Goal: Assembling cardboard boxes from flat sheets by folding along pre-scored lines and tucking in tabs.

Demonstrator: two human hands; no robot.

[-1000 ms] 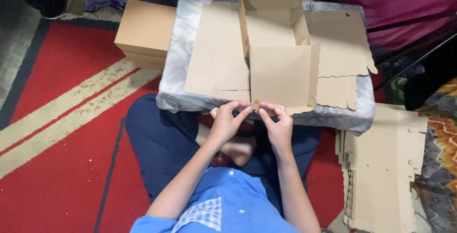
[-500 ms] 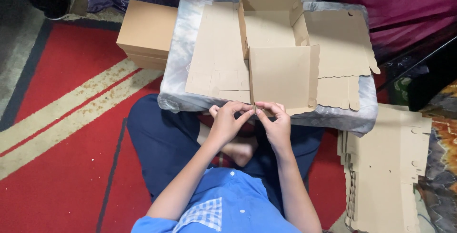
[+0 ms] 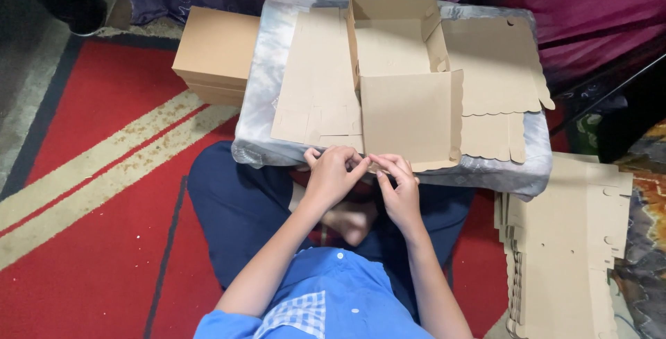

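I observe a half-formed brown cardboard box (image 3: 406,68) on the grey-covered surface (image 3: 258,103), toward its far edge; the far tray section stands with walls raised, while the lid panel (image 3: 409,118) lies flat toward the near edge; side flaps remain spread left and right. My left hand (image 3: 334,172) and right hand (image 3: 397,179) are close together at the near edge, fingertips pinched on the lid's front flap; folding appears partly done, I judge. Flat blanks (image 3: 562,242) are stacked on the floor right of the surface; finished boxes (image 3: 215,51) sit beyond its left edge.
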